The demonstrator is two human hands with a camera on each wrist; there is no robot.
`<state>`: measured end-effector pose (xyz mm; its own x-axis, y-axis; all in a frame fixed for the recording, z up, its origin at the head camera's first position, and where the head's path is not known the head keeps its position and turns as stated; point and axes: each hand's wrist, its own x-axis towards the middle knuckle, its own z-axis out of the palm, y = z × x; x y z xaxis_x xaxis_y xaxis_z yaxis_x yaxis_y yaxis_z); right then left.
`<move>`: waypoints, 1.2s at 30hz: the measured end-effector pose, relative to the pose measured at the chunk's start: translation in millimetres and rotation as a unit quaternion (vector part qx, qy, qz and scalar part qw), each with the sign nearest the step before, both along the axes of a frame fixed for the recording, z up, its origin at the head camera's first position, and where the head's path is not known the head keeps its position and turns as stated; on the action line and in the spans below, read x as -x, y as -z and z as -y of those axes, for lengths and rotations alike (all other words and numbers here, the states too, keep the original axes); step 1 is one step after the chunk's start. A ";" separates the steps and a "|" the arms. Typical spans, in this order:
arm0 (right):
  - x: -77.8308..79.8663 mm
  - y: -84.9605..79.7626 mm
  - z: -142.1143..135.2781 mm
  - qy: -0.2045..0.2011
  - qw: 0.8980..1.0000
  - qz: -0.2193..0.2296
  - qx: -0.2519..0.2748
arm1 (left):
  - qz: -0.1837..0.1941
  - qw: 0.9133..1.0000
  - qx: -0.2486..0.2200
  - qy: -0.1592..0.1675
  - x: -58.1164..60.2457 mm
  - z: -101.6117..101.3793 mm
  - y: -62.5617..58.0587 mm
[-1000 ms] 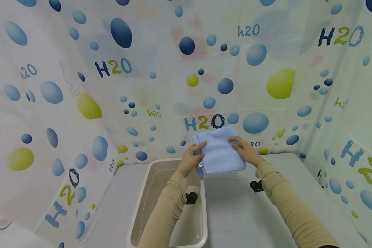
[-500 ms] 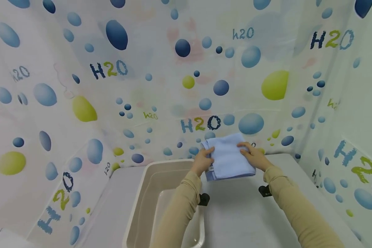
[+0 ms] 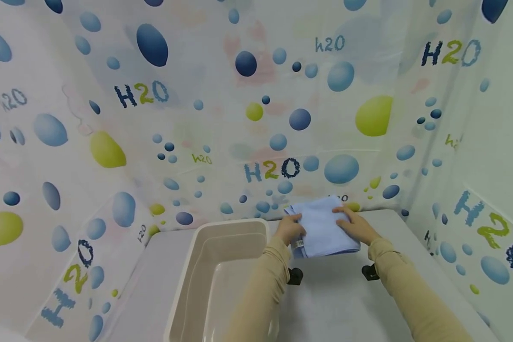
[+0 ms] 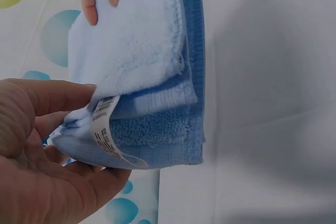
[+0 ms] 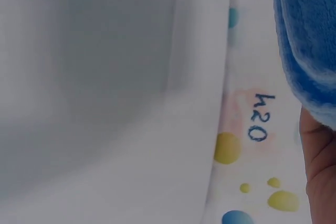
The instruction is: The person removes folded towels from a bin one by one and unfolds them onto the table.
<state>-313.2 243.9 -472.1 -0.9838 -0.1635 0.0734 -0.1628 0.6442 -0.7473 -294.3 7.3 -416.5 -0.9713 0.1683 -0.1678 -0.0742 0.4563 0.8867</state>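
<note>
Holds a folded light-blue towel (image 3: 325,232) up over the white table (image 3: 337,304), just right of the far end of a beige bin (image 3: 231,223); tilted slightly, with layers stacked along the near edge and a white care label (image 4: 104,127) sticking out at the left side; close by on the table, the same deep bin, open at the top and rounded at the corners, with smooth walls and a glossy floor in view, partly hidden on its right by the tan left sleeve (image 3: 258,294); clamps the towel's left edge in the left hand (image 3: 290,229), with thumb (image 4: 65,95) on the upper face beside the label and other fingers (image 4: 107,184) bent underneath, parted only by the cloth; grips the right edge in the right hand (image 3: 360,229), with two digits spread apart on the upper face and the rest behind the towel, cannot tell how closely bent; farther out, the tan right sleeve (image 3: 414,285) and a small black piece (image 3: 296,276) near the left wrist, another near the right; behind everything, a white backdrop (image 3: 222,118) with blue and lime bubbles and "H2O" lettering.
</note>
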 end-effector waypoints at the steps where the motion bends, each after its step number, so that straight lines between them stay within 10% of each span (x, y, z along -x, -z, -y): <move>1: -1.9 3.0 -1.5 0.005 1.000 0.013 0.000 | 0.002 1.000 0.006 0.001 -1.9 -2.3 1.1; 13: -11.4 40.3 -5.6 0.002 0.999 0.030 -0.014 | -0.045 0.993 0.102 -0.044 -7.9 -28.2 42.9; 24: -15.0 72.9 -7.0 -0.018 0.999 -0.030 -0.001 | -0.041 0.983 -0.027 -0.176 -18.8 -48.2 85.4; 36: -22.8 92.1 16.7 0.004 0.998 -0.043 -0.051 | -0.069 0.962 0.054 -0.258 -26.9 -52.6 112.7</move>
